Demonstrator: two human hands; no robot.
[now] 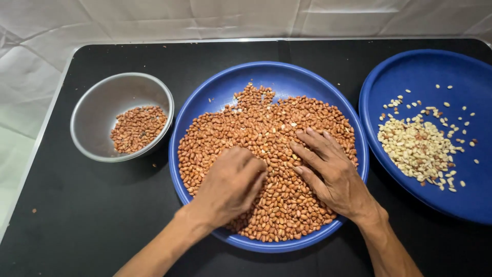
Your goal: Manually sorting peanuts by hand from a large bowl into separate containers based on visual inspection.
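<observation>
Red-brown skinned peanuts point(266, 154) heaped in round blue plastic tray point(215, 92), under both sets of fingers. Left hand point(230, 184) curled narrow, pinching into pile; right hand point(328, 169) spread wide, flat on nuts.

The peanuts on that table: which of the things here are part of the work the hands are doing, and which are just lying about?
In use:
- left hand and right hand, both resting on the red-skinned peanuts
- middle blue plate holding that pile
- metal bowl with some red-skinned peanuts
- right blue plate with pale peanuts

Lying about:
- a few stray peanuts on the black table
- white cloth behind
</observation>
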